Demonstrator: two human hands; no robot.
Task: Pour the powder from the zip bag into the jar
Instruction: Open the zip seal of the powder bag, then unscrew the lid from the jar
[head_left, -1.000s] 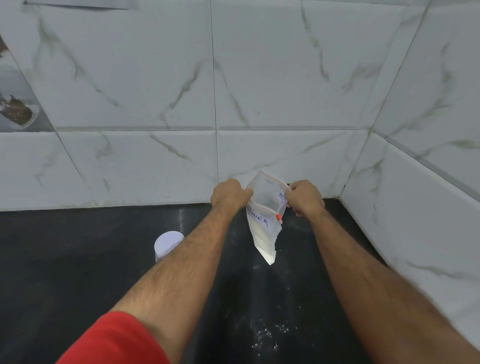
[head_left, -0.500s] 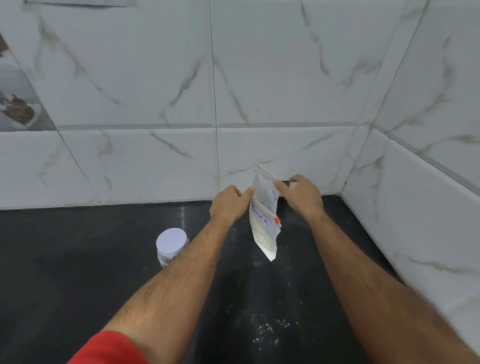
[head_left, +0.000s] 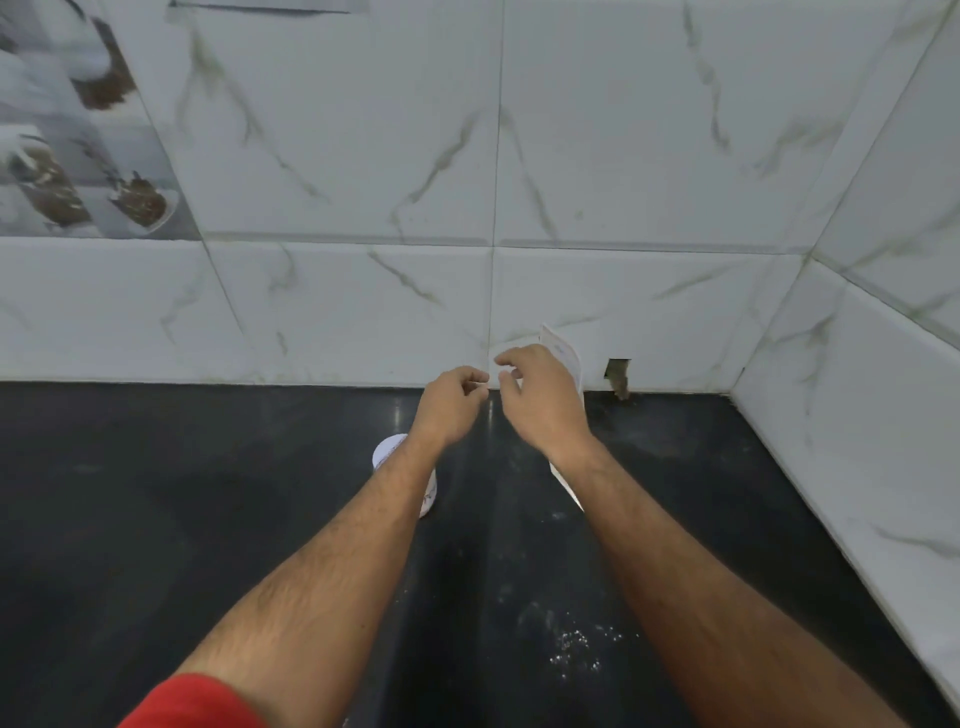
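Black counter (head_left: 156, 519): white zip bag (head_left: 563, 353) upright behind R hand (head_left: 540, 405), grip unclear; L hand (head_left: 449, 410) curled, empty.

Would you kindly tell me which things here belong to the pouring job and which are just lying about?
For the job: zip bag, behind the right hand; jar, white lid on; left hand.
Lying about: spilled powder specks on the black counter.

The jar (head_left: 385, 453) stands on the counter (head_left: 156, 519), partly behind the left forearm; the bag (head_left: 563, 353) is right of it, behind the right hand (head_left: 540, 405); spilled powder (head_left: 576, 644) lies nearer, before the bag.
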